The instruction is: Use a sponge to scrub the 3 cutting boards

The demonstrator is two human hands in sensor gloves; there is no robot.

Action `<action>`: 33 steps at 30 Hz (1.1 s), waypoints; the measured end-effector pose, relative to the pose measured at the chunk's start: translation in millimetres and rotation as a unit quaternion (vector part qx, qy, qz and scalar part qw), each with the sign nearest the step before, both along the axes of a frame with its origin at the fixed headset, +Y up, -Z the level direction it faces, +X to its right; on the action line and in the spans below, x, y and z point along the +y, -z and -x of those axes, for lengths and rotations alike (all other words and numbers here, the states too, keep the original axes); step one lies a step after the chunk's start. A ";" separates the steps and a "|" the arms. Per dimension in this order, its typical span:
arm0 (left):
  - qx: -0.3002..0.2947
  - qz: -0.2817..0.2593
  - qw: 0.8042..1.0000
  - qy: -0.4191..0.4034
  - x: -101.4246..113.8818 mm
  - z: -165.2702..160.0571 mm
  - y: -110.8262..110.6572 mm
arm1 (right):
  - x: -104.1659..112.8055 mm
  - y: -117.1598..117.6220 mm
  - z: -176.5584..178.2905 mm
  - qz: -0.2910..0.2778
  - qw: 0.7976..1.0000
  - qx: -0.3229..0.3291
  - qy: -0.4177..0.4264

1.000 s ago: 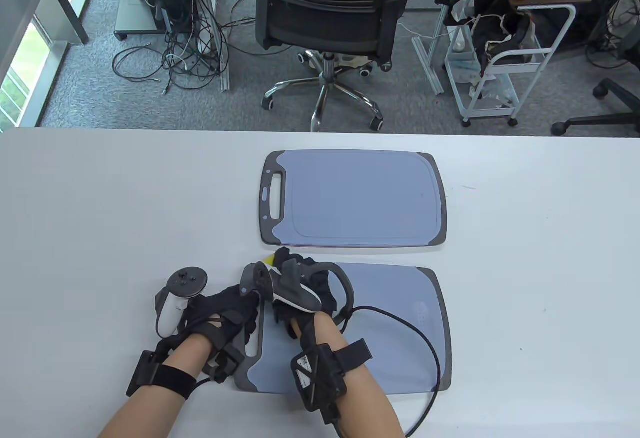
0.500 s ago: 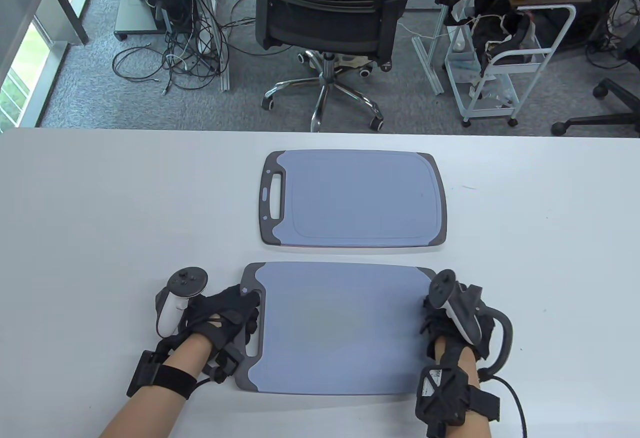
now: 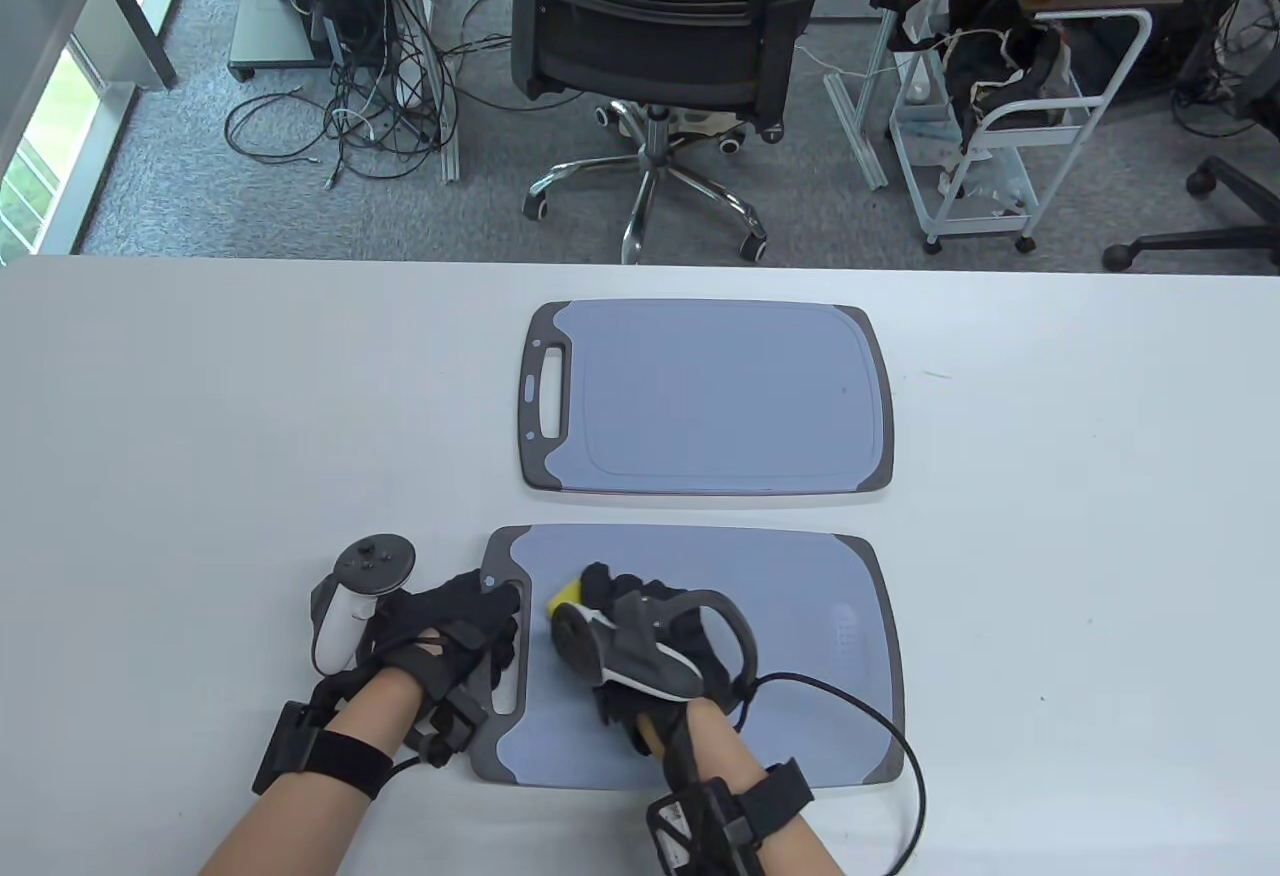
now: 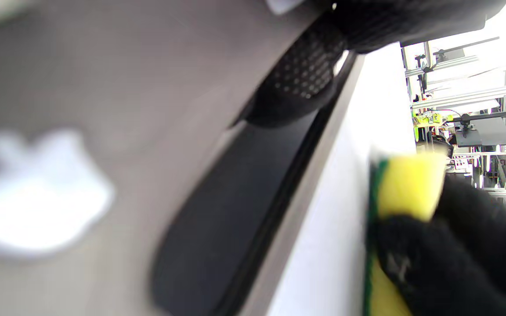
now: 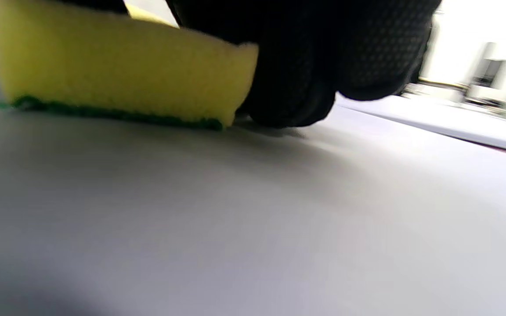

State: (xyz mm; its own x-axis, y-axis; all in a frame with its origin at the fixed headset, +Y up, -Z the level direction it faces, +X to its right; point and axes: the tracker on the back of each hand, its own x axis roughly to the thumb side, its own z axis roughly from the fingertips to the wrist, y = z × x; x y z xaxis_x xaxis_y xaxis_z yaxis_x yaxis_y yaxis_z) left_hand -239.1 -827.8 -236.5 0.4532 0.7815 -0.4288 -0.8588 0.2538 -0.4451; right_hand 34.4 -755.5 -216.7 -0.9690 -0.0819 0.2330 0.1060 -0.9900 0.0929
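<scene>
On the white desk point(image 3: 250, 416) lie two blue-grey plastic cutting boards with dark grey rims, the far board point(image 3: 705, 396) at twelve o'clock of the near board point(image 3: 800, 656), just apart. The left hand point(image 3: 450, 631) grips the near board's handle end at its nine o'clock side, fingers curled over the slot. The right hand point(image 3: 640, 636) pinches a yellow sponge with a green scouring face point(image 3: 566, 598), pressing it green side down on the near board's left half, just beside the left hand.
</scene>
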 end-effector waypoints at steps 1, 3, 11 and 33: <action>0.000 0.000 1.000 0.000 0.0 0.0 0.1 | -1.7 1.6 -19.9 0.000 1.000 -0.028 -0.003; 0.002 -0.002 1.000 0.004 0.4 -0.2 -0.4 | -8.3 3.1 -85.3 0.003 0.991 -0.130 -0.004; 0.006 -0.002 1.000 0.008 -0.5 -1.4 -1.3 | -13.6 -3.7 -162.0 0.007 0.967 -0.255 -0.016; 0.002 -0.002 1.000 0.006 0.3 -2.3 -2.2 | -17.1 -25.2 -154.2 0.014 0.971 -0.240 -0.015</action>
State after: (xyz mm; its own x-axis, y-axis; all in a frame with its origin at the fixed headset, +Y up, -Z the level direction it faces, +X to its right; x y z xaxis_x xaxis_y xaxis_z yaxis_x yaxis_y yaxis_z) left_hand -236.8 -827.4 -234.3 0.4603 0.7778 -0.4279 -0.8577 0.2653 -0.4404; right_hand 188.5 -772.6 -191.4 -0.9639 -0.1115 -0.2417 0.0726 -0.9837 0.1645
